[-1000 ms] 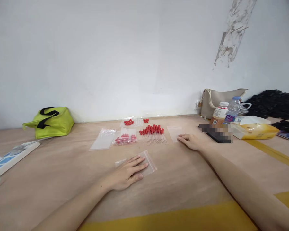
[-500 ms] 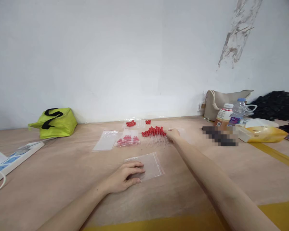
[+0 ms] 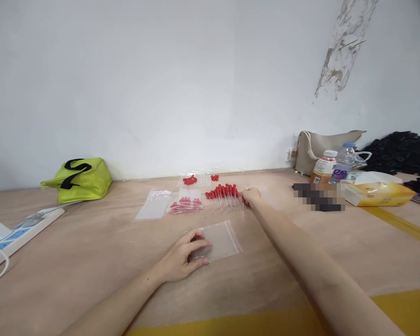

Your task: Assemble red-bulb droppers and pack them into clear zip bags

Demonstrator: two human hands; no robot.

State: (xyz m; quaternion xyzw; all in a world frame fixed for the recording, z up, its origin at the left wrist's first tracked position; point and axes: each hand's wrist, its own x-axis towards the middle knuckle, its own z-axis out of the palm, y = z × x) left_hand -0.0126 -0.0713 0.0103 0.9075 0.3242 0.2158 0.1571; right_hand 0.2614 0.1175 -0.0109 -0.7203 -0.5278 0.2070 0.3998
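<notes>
On the table in front of me lies a clear zip bag (image 3: 219,240). My left hand (image 3: 189,254) rests over its left side, fingers apart. Farther off, a row of droppers (image 3: 222,190) with red bulbs and thin clear tubes lies side by side. At the right end of that row, my right hand (image 3: 252,196) has its fingers closed on the red bulb of one dropper (image 3: 244,199), its tube hanging toward me. Left of the row sits a bag of red-bulbed droppers (image 3: 185,204), beside a flat clear bag (image 3: 154,204).
Loose red bulbs (image 3: 190,179) lie on plastic by the wall. At left are a lime-green bag (image 3: 86,179) and a power strip (image 3: 17,240). To the right stand a drink bottle (image 3: 324,167), a clear bottle (image 3: 345,161), a tissue pack (image 3: 380,192) and a beige bag (image 3: 331,144).
My right hand has taken hold of a dropper at the row's end and shifted it slightly toward me. The zip bag has slid slightly right, and the left hand's fingers have bent more.
</notes>
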